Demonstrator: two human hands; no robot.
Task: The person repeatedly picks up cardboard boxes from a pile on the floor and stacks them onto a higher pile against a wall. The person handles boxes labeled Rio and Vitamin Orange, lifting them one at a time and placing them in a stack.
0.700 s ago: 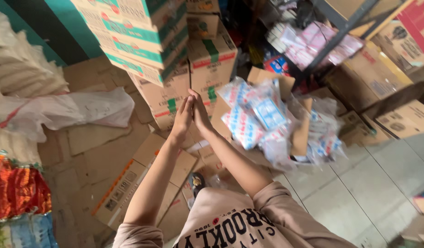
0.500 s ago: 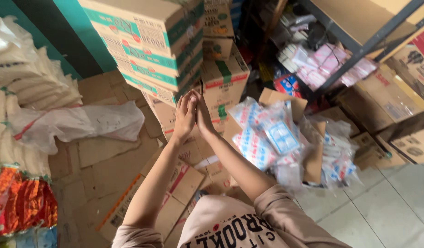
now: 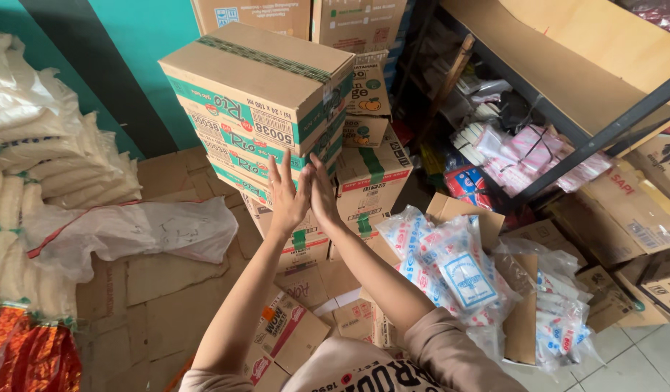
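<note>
Both hands up, left point(image 3: 287, 194) & right point(image 3: 322, 190), palms together, fingers straight, grasping nothing; carton stack point(image 3: 258, 101) at 12 o'clock.

Soft, even daylight, sharp focus, faint shadows, deeper shade under the shelf point(image 3: 567, 80) at upper right.

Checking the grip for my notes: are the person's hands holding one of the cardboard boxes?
No: the left hand and right hand are pressed palm to palm, empty, in front of the stacked cardboard boxes.
</note>
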